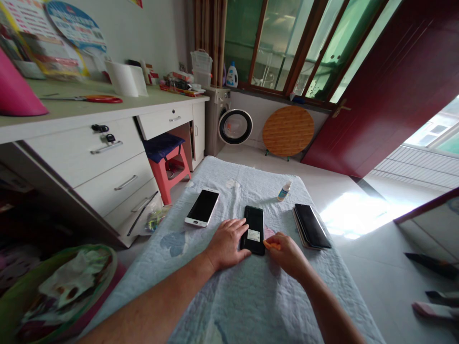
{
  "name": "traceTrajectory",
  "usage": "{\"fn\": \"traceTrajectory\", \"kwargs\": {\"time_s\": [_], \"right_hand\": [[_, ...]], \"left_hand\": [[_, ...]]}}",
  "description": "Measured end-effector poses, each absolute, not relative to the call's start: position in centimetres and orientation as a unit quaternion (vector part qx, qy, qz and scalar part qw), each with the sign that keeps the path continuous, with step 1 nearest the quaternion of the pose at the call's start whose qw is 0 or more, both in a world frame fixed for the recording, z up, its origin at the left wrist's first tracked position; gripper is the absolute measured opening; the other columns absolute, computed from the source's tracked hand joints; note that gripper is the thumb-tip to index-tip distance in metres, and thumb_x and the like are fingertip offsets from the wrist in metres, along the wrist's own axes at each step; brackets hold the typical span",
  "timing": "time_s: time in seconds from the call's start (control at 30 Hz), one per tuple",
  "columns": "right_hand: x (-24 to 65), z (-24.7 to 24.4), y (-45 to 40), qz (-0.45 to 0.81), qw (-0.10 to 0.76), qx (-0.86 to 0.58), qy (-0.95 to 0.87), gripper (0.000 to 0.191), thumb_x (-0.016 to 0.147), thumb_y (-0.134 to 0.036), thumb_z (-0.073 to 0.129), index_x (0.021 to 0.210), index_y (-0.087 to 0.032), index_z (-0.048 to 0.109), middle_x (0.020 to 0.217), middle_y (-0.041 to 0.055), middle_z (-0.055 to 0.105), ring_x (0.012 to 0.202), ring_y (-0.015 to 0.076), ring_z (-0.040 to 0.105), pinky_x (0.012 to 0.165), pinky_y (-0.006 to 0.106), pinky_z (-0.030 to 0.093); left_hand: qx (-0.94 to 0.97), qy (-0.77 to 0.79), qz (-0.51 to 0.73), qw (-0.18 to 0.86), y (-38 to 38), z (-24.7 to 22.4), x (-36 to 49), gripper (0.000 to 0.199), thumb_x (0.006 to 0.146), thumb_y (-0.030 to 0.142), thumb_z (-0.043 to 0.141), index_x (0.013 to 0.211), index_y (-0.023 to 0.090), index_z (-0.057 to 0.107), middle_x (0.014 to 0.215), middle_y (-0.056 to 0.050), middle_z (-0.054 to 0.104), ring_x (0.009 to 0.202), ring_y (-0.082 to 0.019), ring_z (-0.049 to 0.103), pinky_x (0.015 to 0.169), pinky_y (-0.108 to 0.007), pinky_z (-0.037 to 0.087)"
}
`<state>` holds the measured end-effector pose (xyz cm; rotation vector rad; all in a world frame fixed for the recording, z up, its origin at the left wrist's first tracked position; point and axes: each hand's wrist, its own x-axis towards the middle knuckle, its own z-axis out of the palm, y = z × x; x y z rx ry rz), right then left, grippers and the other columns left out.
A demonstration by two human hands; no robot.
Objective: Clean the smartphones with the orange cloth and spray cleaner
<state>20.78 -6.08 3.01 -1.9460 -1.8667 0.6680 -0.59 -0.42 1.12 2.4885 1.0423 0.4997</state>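
Note:
A black smartphone [255,217] lies back side up on the cloth, a white label [253,235] on its lower half. My left hand [229,241] lies beside it with fingers stretched out, fingertips and thumb touching its left edge. At the phone's lower right edge, my right hand [287,253] is closed on a small orange cloth [272,245]; part of the cloth is hidden by the fingers. To the left lies a white-framed phone [202,208] with a dark screen. On the right a dark phone [312,226] rests on another flat item. A small spray bottle [284,191] stands behind.
The phones lie on a table covered with a pale blue quilted cloth [236,296]. A desk with drawers [107,167] and a red stool [172,167] stand left, a filled bin [107,277] at lower left. Behind are a washing machine [215,124] with its door open and a round board [289,130].

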Motion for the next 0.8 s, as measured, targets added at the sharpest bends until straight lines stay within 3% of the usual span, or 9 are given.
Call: {"fn": "traceTrajectory", "kwargs": {"time_s": [0.27, 0.53, 0.8], "right_hand": [[20.6, 5.8, -6.2, 0.296, 0.149, -0.634, -0.698, 0.02, 0.078, -0.025, 0.055, 0.085, -0.019, 0.074, 0.082, 0.0036, 0.064, 0.073, 0.0149, 0.057, 0.067, 0.024, 0.039], [19.1, 3.4, -2.7, 0.076, 0.171, -0.643, -0.743, 0.026, 0.085, -0.012, 0.045, 0.09, -0.02, 0.069, 0.086, 0.0046, 0.055, 0.084, 0.0156, 0.05, 0.08, 0.024, 0.037], [19.6, 2.3, 1.4, 0.015, 0.143, -0.667, -0.731, 0.027, 0.087, -0.011, 0.045, 0.096, -0.02, 0.069, 0.091, 0.0066, 0.055, 0.087, 0.0171, 0.047, 0.082, 0.026, 0.033]], "left_hand": [[0.891, 0.374, 0.168, 0.197, -0.4, 1.6, -0.6, 0.067, 0.071, 0.045, 0.069, 0.13, 0.019, 0.051, 0.144, -0.011, 0.043, 0.132, -0.029, 0.039, 0.112, -0.045, 0.024], [0.893, 0.368, 0.167, 0.199, -0.4, 1.9, -0.7, 0.069, 0.069, 0.047, 0.071, 0.129, 0.016, 0.053, 0.139, -0.014, 0.047, 0.128, -0.032, 0.042, 0.111, -0.047, 0.025], [0.894, 0.356, 0.198, 0.188, -0.3, 1.5, -0.8, 0.06, 0.074, 0.049, 0.069, 0.125, 0.02, 0.055, 0.134, -0.011, 0.051, 0.123, -0.029, 0.045, 0.108, -0.044, 0.029]]}}
